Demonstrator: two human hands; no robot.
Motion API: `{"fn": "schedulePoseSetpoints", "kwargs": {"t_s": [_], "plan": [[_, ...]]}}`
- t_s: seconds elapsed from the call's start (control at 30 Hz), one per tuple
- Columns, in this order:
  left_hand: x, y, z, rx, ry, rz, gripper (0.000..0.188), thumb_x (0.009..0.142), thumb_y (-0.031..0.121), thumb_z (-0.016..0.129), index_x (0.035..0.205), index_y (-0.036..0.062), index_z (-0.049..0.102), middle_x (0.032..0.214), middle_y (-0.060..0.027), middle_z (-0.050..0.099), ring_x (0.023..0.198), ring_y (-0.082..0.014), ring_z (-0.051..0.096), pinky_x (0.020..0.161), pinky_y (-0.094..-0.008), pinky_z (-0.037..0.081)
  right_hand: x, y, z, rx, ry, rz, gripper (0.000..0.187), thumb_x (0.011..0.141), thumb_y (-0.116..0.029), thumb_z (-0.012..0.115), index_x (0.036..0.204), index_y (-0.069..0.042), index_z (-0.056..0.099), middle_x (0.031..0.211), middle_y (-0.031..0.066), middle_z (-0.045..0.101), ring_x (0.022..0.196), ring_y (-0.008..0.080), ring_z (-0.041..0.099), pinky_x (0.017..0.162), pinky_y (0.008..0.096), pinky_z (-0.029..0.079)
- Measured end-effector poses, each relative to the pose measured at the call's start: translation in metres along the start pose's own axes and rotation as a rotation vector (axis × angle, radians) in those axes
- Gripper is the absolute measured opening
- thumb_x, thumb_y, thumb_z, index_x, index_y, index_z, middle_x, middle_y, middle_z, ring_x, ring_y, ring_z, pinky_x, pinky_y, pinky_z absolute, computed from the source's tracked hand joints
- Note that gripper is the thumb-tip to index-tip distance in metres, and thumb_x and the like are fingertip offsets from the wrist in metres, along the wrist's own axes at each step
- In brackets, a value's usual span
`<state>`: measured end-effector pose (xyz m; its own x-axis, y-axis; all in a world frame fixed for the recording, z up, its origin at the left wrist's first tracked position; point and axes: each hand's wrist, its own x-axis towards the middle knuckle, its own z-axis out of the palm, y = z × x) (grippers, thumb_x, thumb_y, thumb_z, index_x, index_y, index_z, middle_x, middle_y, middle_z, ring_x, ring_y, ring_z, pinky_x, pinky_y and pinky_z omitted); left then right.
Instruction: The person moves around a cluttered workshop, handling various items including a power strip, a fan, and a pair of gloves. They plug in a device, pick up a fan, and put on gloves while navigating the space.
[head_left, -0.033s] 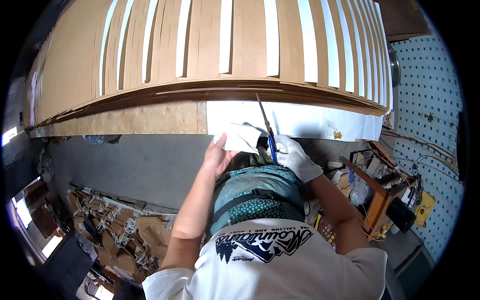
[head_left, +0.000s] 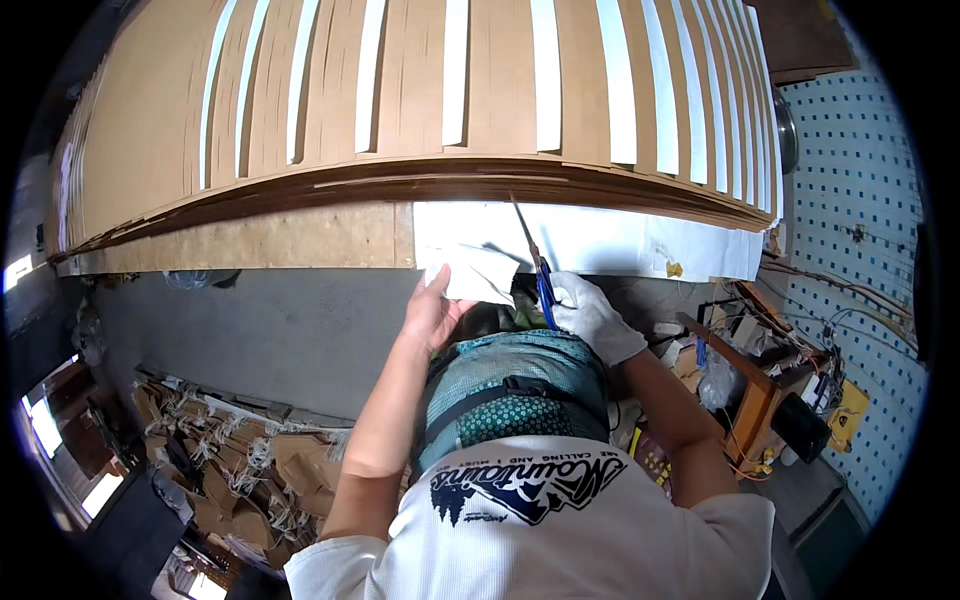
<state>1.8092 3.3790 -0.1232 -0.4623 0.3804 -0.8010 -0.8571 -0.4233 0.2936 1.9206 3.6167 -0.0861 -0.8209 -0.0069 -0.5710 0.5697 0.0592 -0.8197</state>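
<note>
Left hand [head_left: 432, 312] fingers pinch white paper sheet [head_left: 480, 272] at 12 o'clock; gloved right hand [head_left: 592, 315] grips blue-handled scissors [head_left: 540, 275] w/ fingers closed, touching sheet.

Stack of matt brown kraft-paper sheets [head_left: 420, 90] with smooth white paper strips [head_left: 455, 70] on top, sitting on a rough, unfinished chipboard-like wooden table edge [head_left: 250, 240] with a flat white paper sheet [head_left: 600, 240] hanging over it. Bare left hand [head_left: 432, 312] pinches a thin, slightly creased white paper piece [head_left: 480, 272]; right hand [head_left: 592, 318] is in a matt white knit cloth glove and grips scissors with slim dull metal blades and glossy blue plastic handles [head_left: 540, 275]. Floor is matt grey concrete [head_left: 260, 340], and the white perforated pegboard wall [head_left: 860, 200] looks like smooth painted metal or hardboard, can't tell which.
</note>
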Motion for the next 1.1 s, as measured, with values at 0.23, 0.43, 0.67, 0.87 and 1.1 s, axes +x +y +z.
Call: {"fn": "schedulePoseSetpoints", "kwargs": {"t_s": [0.23, 0.43, 0.67, 0.87, 1.1], "plan": [[-0.022, 0.028, -0.045, 0.011, 0.034, 0.091, 0.042, 0.096, 0.003, 0.047, 0.137, -0.0013, 0.036, 0.132, -0.0218, 0.049, 0.118, -0.0356, 0.055, 0.096, -0.0476, 0.053, -0.005, 0.050, 0.006, -0.675, 0.246, -0.155, 0.031, 0.080, -0.023, 0.061, 0.106, -0.007, 0.061, 0.094, 0.0159, 0.066, 0.086, 0.0339, 0.065, 0.079, 0.0412, 0.052], [-0.047, 0.042, -0.100, 0.015, 0.145, 0.136, 0.037, 0.093, 0.002, 0.054, 0.129, -0.0033, 0.043, 0.123, -0.0200, 0.056, 0.110, -0.0314, 0.061, 0.091, -0.0440, 0.056, 0.003, 0.023, 0.023, -0.832, 0.336, -0.299, 0.032, 0.081, -0.023, 0.060, 0.110, -0.010, 0.063, 0.088, 0.0141, 0.067, 0.079, 0.0311, 0.067, 0.072, 0.0401, 0.054], [-0.046, 0.047, -0.113, 0.297, 0.222, 0.065, 0.037, 0.090, 0.007, 0.063, 0.124, 0.0005, 0.049, 0.116, -0.0127, 0.060, 0.098, -0.0238, 0.065, 0.078, -0.0353, 0.058, 0.000, 0.031, 0.060, -0.744, 0.396, -0.281, 0.030, 0.082, -0.032, 0.065, 0.101, -0.010, 0.067, 0.078, 0.0123, 0.067, 0.071, 0.0305, 0.066, 0.069, 0.0396, 0.053], [-0.031, 0.041, -0.097, 0.396, 0.049, 0.084, 0.051, 0.089, 0.010, 0.065, 0.134, 0.0020, 0.045, 0.128, -0.0125, 0.057, 0.116, -0.0280, 0.057, 0.100, -0.0440, 0.046, -0.060, 0.037, 0.069, -0.636, 0.419, 0.030, 0.033, 0.083, -0.037, 0.059, 0.095, -0.007, 0.063, 0.088, 0.0196, 0.064, 0.087, 0.0370, 0.063, 0.080, 0.0475, 0.049], [0.004, 0.018, -0.073, 0.632, -0.028, -0.135, 0.050, 0.088, 0.019, 0.068, 0.132, 0.0040, 0.049, 0.118, -0.0105, 0.060, 0.105, -0.0239, 0.060, 0.085, -0.0367, 0.052, -0.159, 0.091, 0.105, -0.322, 0.728, 0.221, 0.038, 0.083, -0.038, 0.058, 0.100, -0.005, 0.064, 0.090, 0.0230, 0.065, 0.088, 0.0401, 0.063, 0.080, 0.0483, 0.047]]}}
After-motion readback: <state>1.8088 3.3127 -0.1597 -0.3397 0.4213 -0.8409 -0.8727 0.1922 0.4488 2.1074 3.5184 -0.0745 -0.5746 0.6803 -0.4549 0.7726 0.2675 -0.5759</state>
